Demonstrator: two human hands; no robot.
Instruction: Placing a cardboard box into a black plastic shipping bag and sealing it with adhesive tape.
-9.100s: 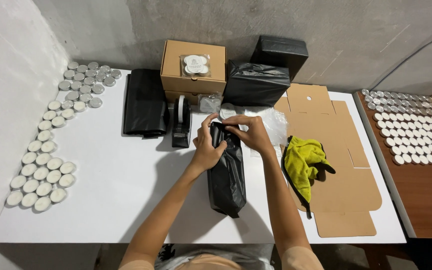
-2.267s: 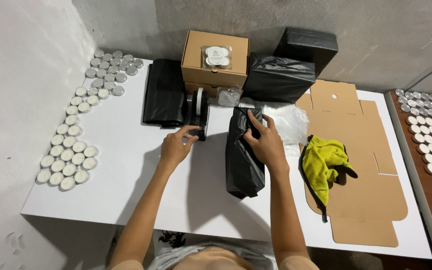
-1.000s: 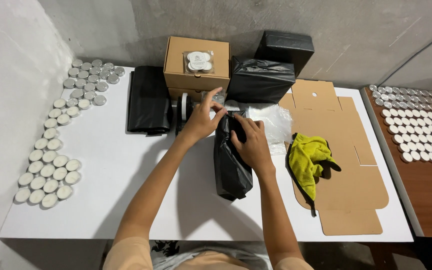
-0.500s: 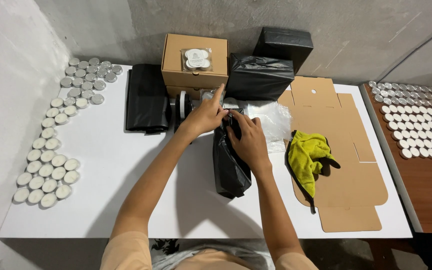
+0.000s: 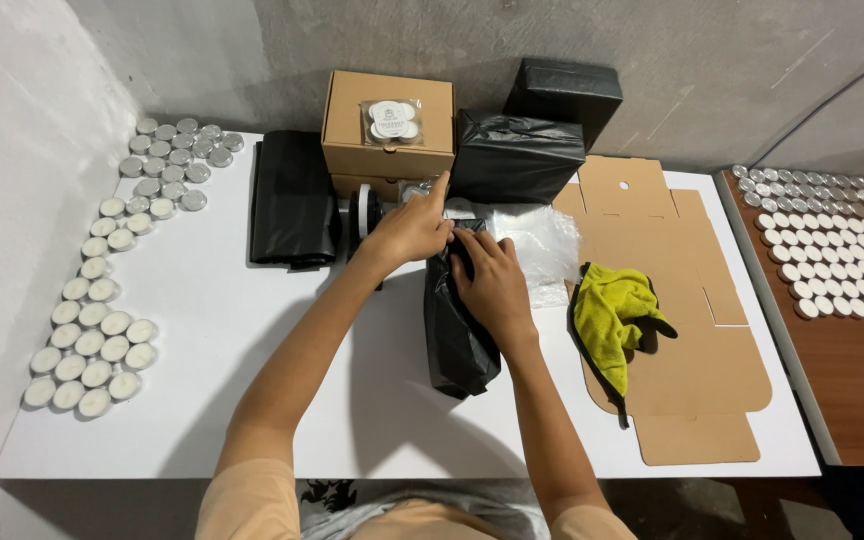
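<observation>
A filled black plastic bag [image 5: 457,335] lies lengthwise on the white table [image 5: 252,400], its top end pointing away from me. My right hand [image 5: 492,280] presses down on that top end, fingers curled over the folded plastic. My left hand [image 5: 412,228] is at the same end, fingers pinched near the fold with the index finger stretched out toward the tape dispenser [image 5: 362,215] just to its left. Whether tape is between the fingers is hidden.
Behind stand a brown cardboard box [image 5: 387,140] with a small pack of candles on top, a stack of black bags [image 5: 294,200], two black-wrapped parcels [image 5: 517,160]. A flat cardboard blank [image 5: 682,360] with a yellow cloth [image 5: 617,310] lies right. Tealights [image 5: 92,320] line the left; more cover a side table [image 5: 832,240].
My left hand went from the tape dispenser to the top of the black bag and now sits beside my right hand there. The bag has stayed in place.
</observation>
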